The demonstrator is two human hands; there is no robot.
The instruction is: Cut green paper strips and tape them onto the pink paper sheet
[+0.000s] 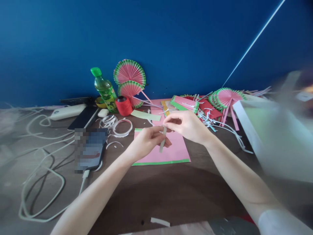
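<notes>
My left hand (150, 141) pinches a narrow pale strip (162, 143) between thumb and fingers, and the strip's lower end hangs free. At its upper end the fingertips of my right hand (187, 125) are pinched together, apparently on the same strip. Both hands hover over a pink paper sheet (158, 155) with green borders, which lies flat on the dark table. Behind my left hand is a wider pale green paper strip (146, 115). My fingers partly cover the strip and the middle of the sheet.
Pleated pink-and-green paper fans (129, 74) lean on the blue wall, near a green bottle (105, 86) and a red thread spool (124, 106). Tape rings (122, 127), a phone (91, 148) and looping white cables (44, 166) lie left. More fans (227, 98) and a pale box (276, 140) stand right.
</notes>
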